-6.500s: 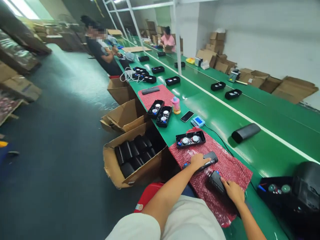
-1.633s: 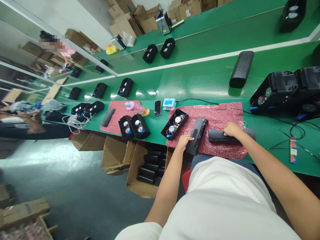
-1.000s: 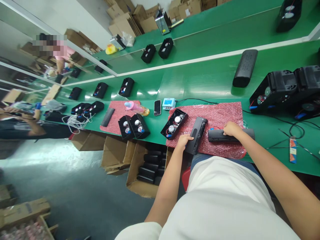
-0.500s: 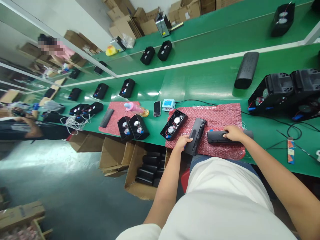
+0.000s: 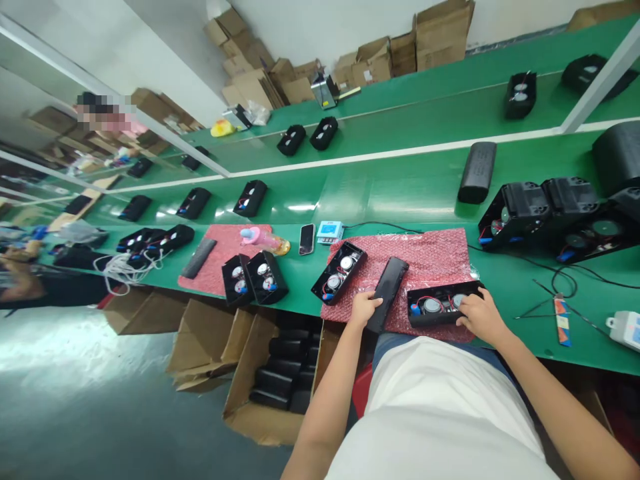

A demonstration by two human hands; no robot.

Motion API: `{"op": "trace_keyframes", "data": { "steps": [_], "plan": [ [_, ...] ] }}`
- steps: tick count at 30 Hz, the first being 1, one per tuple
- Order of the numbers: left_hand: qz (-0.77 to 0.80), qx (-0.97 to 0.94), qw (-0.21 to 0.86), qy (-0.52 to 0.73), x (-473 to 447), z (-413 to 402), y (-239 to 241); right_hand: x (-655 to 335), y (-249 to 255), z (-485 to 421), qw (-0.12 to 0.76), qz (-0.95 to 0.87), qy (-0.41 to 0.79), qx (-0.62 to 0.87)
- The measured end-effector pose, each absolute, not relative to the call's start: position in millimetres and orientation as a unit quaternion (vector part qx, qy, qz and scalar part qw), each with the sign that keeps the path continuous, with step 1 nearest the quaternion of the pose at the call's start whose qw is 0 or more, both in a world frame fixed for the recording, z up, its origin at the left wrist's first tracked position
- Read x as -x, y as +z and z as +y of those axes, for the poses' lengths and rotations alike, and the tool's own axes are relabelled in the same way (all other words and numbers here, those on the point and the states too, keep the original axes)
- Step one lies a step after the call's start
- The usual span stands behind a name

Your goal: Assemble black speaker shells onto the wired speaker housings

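Observation:
My left hand (image 5: 365, 309) is closed on the near end of a long black panel (image 5: 391, 287), which stands at a slant over the red bubble wrap (image 5: 430, 250). My right hand (image 5: 481, 316) grips the right end of an open black speaker housing (image 5: 420, 322). Two round silver parts, red wires and a blue connector show inside it; the fingers partly cover the right-hand round part. To the left of the panel, another open speaker housing (image 5: 339, 272) lies tilted on the wrap's edge.
Behind the wrap are a phone (image 5: 307, 239) and a small blue-and-white device (image 5: 330, 232) with a cable. Larger black housings (image 5: 517, 213) stand to the right. Below the bench edge, a carton (image 5: 240, 393) holds several black pieces. A co-worker's arm (image 5: 23, 280) shows far left.
The piece under my right hand has turned over, so its open side with the round parts now faces up. My left hand still holds the panel, now turned to a plainer side. The view has shifted.

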State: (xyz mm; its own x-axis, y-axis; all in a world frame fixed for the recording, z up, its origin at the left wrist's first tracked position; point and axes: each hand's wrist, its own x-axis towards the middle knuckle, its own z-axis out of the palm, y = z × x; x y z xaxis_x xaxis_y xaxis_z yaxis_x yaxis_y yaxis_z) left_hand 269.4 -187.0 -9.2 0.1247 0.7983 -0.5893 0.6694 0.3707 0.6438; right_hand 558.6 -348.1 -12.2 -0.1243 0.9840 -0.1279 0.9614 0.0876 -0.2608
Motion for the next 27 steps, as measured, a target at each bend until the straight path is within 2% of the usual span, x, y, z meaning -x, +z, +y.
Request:
{"op": "trace_keyframes", "data": {
  "steps": [4, 8, 14, 21, 25, 27],
  "plan": [
    [0.653, -0.649, 0.388, 0.035, -304.8, -179.7, -4.2, -575.0, 0.0, -310.6, -0.007, -0.809, 0.087, 0.582],
    [0.623, -0.704, 0.339, 0.001, -348.4, -173.3, -1.7, -598.7, 4.1, -253.6, -0.036, -0.851, 0.054, 0.522],
    [0.586, -0.747, 0.314, -0.028, -390.3, -191.7, 2.5, -628.1, 6.4, -198.6, -0.078, -0.871, -0.001, 0.485],
    [0.498, -0.781, 0.377, 0.008, -378.1, -210.5, 5.1, -651.9, -11.3, -219.1, -0.105, -0.877, -0.030, 0.468],
    [0.544, -0.716, 0.411, 0.152, -335.1, -205.4, 5.1, -644.2, -29.0, -204.9, -0.091, -0.786, 0.135, 0.597],
    [0.621, -0.638, 0.401, 0.215, -298.9, -196.0, 4.6, -612.0, -30.1, -188.9, -0.008, -0.754, 0.237, 0.613]
  ]
}}
